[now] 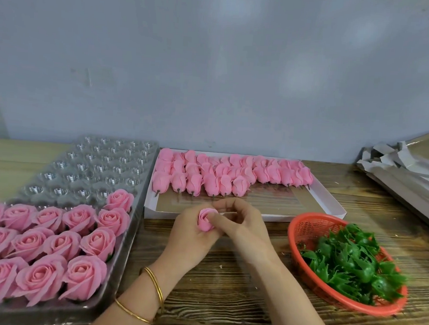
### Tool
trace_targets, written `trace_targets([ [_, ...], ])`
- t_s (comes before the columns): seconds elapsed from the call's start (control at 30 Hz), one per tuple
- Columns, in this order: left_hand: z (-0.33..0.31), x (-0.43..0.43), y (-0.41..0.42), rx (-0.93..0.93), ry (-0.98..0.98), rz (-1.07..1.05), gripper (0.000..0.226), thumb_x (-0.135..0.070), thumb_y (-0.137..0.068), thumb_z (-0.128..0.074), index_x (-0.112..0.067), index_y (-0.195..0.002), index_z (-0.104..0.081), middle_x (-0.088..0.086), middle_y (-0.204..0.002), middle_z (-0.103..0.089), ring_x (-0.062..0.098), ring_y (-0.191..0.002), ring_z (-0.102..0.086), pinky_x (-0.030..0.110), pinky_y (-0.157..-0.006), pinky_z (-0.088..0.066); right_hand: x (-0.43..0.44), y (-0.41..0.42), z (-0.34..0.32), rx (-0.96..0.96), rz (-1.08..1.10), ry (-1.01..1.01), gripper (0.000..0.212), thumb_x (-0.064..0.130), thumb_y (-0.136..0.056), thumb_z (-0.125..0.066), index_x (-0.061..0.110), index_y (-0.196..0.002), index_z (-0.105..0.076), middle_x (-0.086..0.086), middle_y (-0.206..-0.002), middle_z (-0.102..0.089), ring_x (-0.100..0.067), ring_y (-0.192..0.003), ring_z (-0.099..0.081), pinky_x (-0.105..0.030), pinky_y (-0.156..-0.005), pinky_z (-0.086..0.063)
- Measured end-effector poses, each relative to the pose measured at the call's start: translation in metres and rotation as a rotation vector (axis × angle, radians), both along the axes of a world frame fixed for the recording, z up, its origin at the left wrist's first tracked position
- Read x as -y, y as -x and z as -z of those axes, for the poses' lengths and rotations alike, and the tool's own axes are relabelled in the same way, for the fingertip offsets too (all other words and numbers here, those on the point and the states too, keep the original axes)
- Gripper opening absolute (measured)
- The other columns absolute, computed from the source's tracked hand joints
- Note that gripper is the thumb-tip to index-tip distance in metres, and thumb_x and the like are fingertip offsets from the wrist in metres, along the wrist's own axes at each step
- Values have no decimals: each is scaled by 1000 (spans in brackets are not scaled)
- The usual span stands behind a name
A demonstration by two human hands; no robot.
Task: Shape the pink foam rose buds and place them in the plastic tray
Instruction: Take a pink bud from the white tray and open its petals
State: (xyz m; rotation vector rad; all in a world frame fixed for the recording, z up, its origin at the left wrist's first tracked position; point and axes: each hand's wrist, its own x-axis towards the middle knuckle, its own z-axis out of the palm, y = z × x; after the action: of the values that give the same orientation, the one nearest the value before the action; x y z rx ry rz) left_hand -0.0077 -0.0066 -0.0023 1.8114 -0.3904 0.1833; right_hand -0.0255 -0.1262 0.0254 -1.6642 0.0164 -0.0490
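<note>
Wooden table (225, 301) against a grey wall; two hands work one pink foam rose bud (206, 219).
The left hand (191, 236) curls round the bud at mid-table, and the right hand (242, 224) pinches its petals from the side. To the left, the clear plastic tray (103, 163) holds opened roses (52, 248) in its near cells. Behind the hands, a white box (331, 204) carries closed buds (220, 175). A red basket (302, 228) of green calyxes (348, 261) sits to the right.

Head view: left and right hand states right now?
Left hand: holding the pink rose bud.
Right hand: pinching the same bud's petals.
</note>
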Motion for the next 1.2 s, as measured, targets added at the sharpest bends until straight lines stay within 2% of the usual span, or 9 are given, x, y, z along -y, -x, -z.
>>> trace_targets([
  [0.13,1,1,-2,-46,111,-2,7,-23,-84,-69,-24,-78,-72,0,-67,-68,13,-60,-64,30,-55,-51,0,-6,7,16,40,-138,10,7,-88,-66,-1,-93,-67,-19,-84,-68,-35,-76,-63,-51,-73,-55],
  [0.2,2,0,-3,-42,150,-42,9,-22,-83,-71,-18,-75,-69,7,-72,-68,20,-70,-65,34,-64,-54,1,-9,8,30,57,-181,15,-2,-83,-53,-5,-90,-66,-19,-82,-65,-27,-75,-59,-42,-72,-51],
  [0.3,3,-1,-4,-25,182,-112,8,-21,-78,-75,-18,-75,-68,7,-79,-68,14,-76,-64,22,-68,-51,3,-8,8,56,16,-100,36,0,-57,-49,2,-88,-66,-15,-81,-64,-21,-77,-58,-30,-72,-50],
  [0.5,-1,0,-2,-126,360,-47,20,-10,-78,-75,-28,-71,-71,-1,-70,-70,10,-71,-68,19,-62,-51,-4,-2,13,121,-207,152,63,-15,-60,-73,6,-116,-56,-6,-101,-70,-8,-87,-66,-20,-78,-53],
  [0.63,-5,1,0,-182,460,7,33,2,-79,-70,-27,-64,-73,-2,-64,-70,8,-63,-67,18,-57,-50,-10,1,16,187,-136,179,70,-6,-65,-82,22,-121,-52,2,-109,-69,-12,-101,-67,-32,-89,-56],
  [0.73,-5,1,0,-193,482,54,34,7,-78,-69,-25,-69,-76,0,-71,-72,10,-70,-69,20,-62,-52,-12,1,18,250,-65,227,68,-5,-68,-80,33,-115,-51,7,-106,-70,-6,-100,-67,-30,-93,-53],
  [0.93,-3,-3,-2,-217,493,111,18,-16,-67,-82,-21,-84,-78,5,-87,-76,16,-86,-71,24,-73,-54,-9,0,19,256,-55,228,66,6,-64,-77,31,-119,-50,6,-107,-71,-6,-103,-67,-35,-96,-53],
  [1.1,-3,-6,-4,-242,495,170,35,-32,-60,-82,-11,-86,-77,12,-88,-74,23,-88,-70,33,-80,-56,-5,0,19,187,-162,146,64,-13,-77,-68,16,-130,-48,-6,-117,-67,-17,-112,-65,-46,-100,-51],
  [1.2,-5,-5,-3,-247,488,180,26,-32,-64,-78,-12,-80,-76,10,-80,-73,19,-81,-69,27,-72,-54,-5,-1,18,179,-190,144,63,-17,-78,-65,16,-129,-48,-6,-119,-65,-12,-109,-65,-32,-95,-54],
])
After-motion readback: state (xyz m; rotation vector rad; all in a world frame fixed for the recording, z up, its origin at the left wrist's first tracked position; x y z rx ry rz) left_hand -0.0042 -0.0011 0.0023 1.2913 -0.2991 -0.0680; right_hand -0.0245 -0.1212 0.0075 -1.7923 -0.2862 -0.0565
